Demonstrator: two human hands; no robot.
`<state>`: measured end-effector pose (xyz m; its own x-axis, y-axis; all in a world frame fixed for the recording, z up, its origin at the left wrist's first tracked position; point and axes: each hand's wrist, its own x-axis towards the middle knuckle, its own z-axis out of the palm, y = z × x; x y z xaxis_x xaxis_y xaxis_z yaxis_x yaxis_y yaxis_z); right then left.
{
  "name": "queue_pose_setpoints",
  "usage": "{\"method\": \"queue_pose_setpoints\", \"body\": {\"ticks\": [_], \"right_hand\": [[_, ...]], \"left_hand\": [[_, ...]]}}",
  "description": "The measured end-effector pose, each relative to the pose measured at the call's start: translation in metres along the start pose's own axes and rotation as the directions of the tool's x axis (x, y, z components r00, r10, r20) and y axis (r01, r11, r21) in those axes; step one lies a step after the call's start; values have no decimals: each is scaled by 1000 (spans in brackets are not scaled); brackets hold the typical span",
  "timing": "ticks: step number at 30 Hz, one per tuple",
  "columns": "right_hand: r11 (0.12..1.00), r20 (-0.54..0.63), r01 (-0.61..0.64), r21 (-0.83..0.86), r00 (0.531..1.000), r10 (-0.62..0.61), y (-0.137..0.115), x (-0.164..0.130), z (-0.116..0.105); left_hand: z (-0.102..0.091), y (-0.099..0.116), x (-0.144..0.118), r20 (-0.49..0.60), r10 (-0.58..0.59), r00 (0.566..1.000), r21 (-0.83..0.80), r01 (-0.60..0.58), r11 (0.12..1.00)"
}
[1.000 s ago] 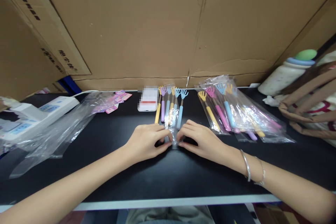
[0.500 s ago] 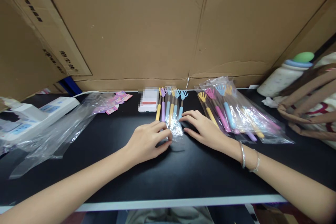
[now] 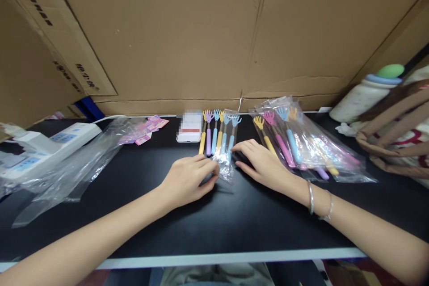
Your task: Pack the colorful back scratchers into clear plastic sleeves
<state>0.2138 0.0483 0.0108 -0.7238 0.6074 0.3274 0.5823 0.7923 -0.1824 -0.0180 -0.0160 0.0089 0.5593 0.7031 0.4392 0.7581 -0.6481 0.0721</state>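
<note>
1. Flanking the clear bag (image 3: 224, 170): left hand (image 3: 191, 178) curled by its lower end, pinch impossible to tell; right hand (image 3: 260, 160) loosely spread, grasping nothing.
2. Slick plastic could crease or slide if pushed unevenly.
3. On the table (image 3: 208, 230): one bag over the rightmost of six back scratchers (image 3: 208, 142), one phone (image 3: 189, 132), one bottle (image 3: 363, 100); rightward, a bagged pile (image 3: 294, 149) too overlapped to count.
</note>
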Motion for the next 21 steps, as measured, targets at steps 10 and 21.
{"method": "queue_pose_setpoints", "body": {"ticks": [10, 21], "right_hand": [[997, -19, 15, 82, 1000, -14, -1, -1, 1], [994, 7, 108, 34, 994, -108, -1, 1, 1]], "left_hand": [[3, 0, -2, -3, -25, 1000, 22, 25, 999], [3, 0, -1, -26, -8, 1000, 19, 8, 1000]]}}
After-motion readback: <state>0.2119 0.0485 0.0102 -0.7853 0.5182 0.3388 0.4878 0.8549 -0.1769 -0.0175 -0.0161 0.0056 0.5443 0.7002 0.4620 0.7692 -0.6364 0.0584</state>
